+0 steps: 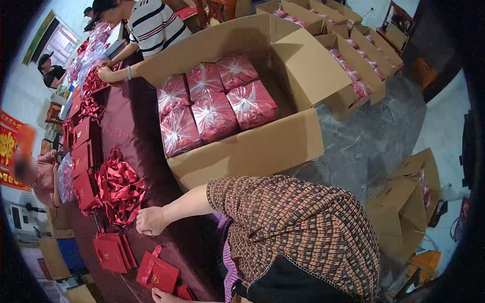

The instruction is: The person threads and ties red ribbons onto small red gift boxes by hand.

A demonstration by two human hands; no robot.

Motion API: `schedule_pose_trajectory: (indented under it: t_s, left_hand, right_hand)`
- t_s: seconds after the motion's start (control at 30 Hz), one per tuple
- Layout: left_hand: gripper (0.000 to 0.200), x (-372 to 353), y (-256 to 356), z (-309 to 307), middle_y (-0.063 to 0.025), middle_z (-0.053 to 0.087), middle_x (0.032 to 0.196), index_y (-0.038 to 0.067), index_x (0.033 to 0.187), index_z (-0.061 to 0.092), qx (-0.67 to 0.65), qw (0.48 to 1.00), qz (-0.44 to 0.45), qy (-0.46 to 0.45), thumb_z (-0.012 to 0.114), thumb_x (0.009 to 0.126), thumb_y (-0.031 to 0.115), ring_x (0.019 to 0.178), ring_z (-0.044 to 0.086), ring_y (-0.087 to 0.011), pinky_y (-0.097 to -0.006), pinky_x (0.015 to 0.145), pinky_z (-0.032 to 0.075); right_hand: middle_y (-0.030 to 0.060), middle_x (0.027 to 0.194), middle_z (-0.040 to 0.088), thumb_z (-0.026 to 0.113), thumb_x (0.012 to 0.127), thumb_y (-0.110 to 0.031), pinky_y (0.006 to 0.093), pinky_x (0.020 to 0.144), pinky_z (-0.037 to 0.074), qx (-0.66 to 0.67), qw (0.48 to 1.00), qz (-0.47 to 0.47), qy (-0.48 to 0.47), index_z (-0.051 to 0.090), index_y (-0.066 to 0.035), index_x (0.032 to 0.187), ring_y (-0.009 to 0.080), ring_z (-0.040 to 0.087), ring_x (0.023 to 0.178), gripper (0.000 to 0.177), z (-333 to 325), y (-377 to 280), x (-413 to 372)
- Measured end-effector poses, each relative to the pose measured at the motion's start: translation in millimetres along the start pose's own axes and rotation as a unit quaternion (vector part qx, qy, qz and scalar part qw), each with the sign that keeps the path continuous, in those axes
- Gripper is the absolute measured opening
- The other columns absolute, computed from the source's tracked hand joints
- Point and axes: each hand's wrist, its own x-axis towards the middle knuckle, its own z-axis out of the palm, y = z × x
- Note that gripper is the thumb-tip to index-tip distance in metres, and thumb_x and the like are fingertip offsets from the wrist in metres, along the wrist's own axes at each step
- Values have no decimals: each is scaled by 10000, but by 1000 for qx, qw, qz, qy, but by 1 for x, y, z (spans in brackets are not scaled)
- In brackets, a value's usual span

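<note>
Nearest is the left hand (164, 296), cut by the lower edge of view, below the ribbon heap (119, 187), which serves as landmark here. Its fingers meet the lower edge of a flat red bag (164, 272) with a gold emblem and a ribbon strip across it; whether they pinch or merely touch it, I cannot tell. A small red piece (185, 292) lies beside that hand. The red bag itself lies on the dark red tablecloth (169, 240), below the heap.

The right hand (151, 220), at the end of a patterned sleeve (252, 199), is just beside the heap's lower end. Its fingers are curled inward in a loose fist; whether ribbon is caught in them, I cannot tell. A stack of red bags (112, 252) lies directly below the heap.

Beyond the heap, more red bags (83, 161) run in a row along the cloth. Up and to the right of it, a large carton (247, 151) holds six clear-wrapped red packets (214, 115). Farther off, a co-worker in a striped top (154, 28) reaches into more red ribbon (93, 81).
</note>
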Motion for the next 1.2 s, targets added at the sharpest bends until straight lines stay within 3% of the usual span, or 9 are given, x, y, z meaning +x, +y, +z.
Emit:
schedule_pose_trajectory:
  t_s: [0.27, 0.47, 0.53, 0.63, 0.8, 0.97, 1.1, 1.13, 1.2]
  left_hand:
    - [184, 3, 5, -4, -156, 679, 727, -56, 792, 695, 1, 1000, -11, -8, 665, 800, 126, 625, 624, -244, -330, 614, 521]
    - [219, 11, -20, -4, -150, 672, 844, -53, 893, 670, 22, 997, -64, -45, 635, 838, 156, 760, 625, -240, -333, 708, 502]
    - [271, 13, -41, 0, -149, 660, 943, -60, 981, 640, 36, 991, -103, -83, 610, 870, 184, 860, 613, -231, -330, 793, 478]
    - [307, 15, -55, 1, -155, 674, 977, -47, 1017, 654, -11, 991, -86, -101, 602, 884, 224, 871, 634, -223, -311, 796, 496]
    - [292, 12, -31, -6, -159, 670, 945, -65, 1004, 640, 6, 992, -88, -88, 607, 877, 196, 843, 622, -234, -319, 794, 486]
    - [295, 14, -2, -10, -160, 676, 965, -49, 1029, 648, 56, 986, -121, -104, 612, 875, 201, 853, 629, -224, -320, 802, 486]
    - [256, 15, 18, -7, -158, 678, 957, -39, 1015, 649, -61, 986, -129, -91, 618, 863, 165, 878, 637, -214, -307, 821, 472]
    - [251, 11, 6, -6, -154, 682, 931, -44, 997, 650, -38, 986, -138, -89, 627, 857, 163, 864, 635, -205, -307, 814, 470]
    - [234, 6, 7, -7, -132, 683, 867, -53, 962, 651, -55, 980, -171, -82, 638, 847, 151, 814, 618, -159, -288, 768, 473]
  right_hand:
    - [42, 744, 617, 622, 728, -227, 385, 717, 438, 66, 996, 52, -33, 608, -133, 779, 233, 604, 775, 108, -3, 0, 2]
    - [38, 805, 641, 690, 665, -531, 386, 742, 425, 175, 953, 140, -205, 670, -149, 908, 232, 605, 848, 453, -13, -3, 21]
    - [24, 862, 632, 699, 644, -535, 403, 784, 399, 6, 962, 58, -265, 675, -177, 913, 231, 571, 922, 449, -11, -10, 21]
    - [17, 900, 618, 691, 648, -421, 420, 793, 383, 29, 967, 62, -244, 687, -207, 854, 231, 543, 934, 297, -3, -6, 18]
    - [2, 698, 618, 620, 722, -293, 378, 721, 420, 57, 985, 49, -154, 673, -215, 747, 219, 593, 756, 99, 1, -2, 12]
    - [117, 831, 669, 620, 787, -245, 404, 725, 499, 220, 963, 120, -104, 686, -111, 915, 287, 643, 781, 196, -18, 1, 16]
    - [83, 941, 664, 648, 820, -130, 300, 808, 485, 282, 932, 192, -122, 663, -52, 965, 174, 623, 894, 165, -14, 12, 16]
    - [68, 947, 656, 632, 832, -96, 284, 812, 477, 306, 937, 138, -96, 650, -42, 1001, 154, 608, 892, 179, -14, 13, 19]
    - [32, 958, 647, 612, 857, -74, 241, 803, 465, 332, 905, 230, -135, 632, -23, 1040, 99, 584, 882, 191, -26, 9, 20]
